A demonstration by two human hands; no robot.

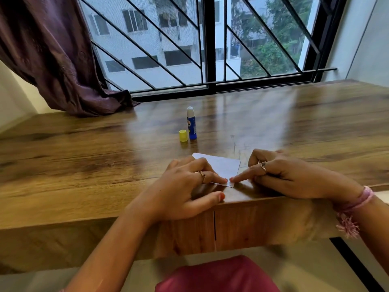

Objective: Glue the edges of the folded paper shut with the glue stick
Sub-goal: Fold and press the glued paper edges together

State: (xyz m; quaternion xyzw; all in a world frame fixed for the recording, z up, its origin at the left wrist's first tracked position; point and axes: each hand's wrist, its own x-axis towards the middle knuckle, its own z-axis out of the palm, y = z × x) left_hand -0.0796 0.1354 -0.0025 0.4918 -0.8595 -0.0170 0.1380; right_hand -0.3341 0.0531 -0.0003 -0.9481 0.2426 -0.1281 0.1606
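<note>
Folded paper (219, 165) lies flat beneath left hand (185, 186) and right hand (280, 175); extended fingers (237, 179) press its near edge.

Home room: wooden desk (84, 148), purple curtain (52, 55), barred apartment window (189, 39).

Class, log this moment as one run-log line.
left hand: pressing folded paper | right hand: forefinger pressing near edge | glue stick: upright, uncapped | cap: beside it

Left part of folded paper (223, 165) hidden under left hand (185, 186).
</note>
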